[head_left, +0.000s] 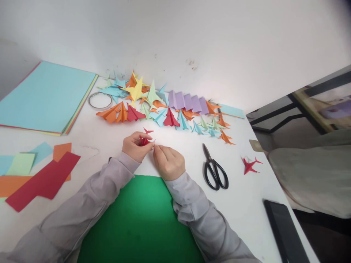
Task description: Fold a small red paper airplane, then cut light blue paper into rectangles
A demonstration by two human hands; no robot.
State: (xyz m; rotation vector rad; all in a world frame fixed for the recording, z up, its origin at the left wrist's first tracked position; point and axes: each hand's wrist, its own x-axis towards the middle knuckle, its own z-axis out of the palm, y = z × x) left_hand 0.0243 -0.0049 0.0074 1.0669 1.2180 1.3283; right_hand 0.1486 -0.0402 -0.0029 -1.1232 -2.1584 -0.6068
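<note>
red paper piece (144, 140) sits left of the scissors (215, 171), lifted just off the table and pinched between both our hands; left hand (135, 146) is curled closed round its body, thumb and fingers clamped on it, pointed tips poking out above; right hand (168, 162) is nearly closed too, thumb and forefinger nipping the tip on the scissors side, other fingers tucked under.

we judge the step in hand is shaping or drawing out one point of the piece; the next move calls for a small even pull against a firm left grip, since thin paper tears or creases off-line easily.

green sheet (139, 223) lies left of the scissors and nearer us, under our wrists; a second red folded shape (249, 165) lies just right of the scissors; pile of folded shapes (164, 106) beyond the scissors, by the wall; tape roll (100, 100) and stack of coloured sheets (46, 96) far left of the scissors; cut scraps (41, 180) well left; dark phone (285, 230) right of the scissors, nearer us.
</note>
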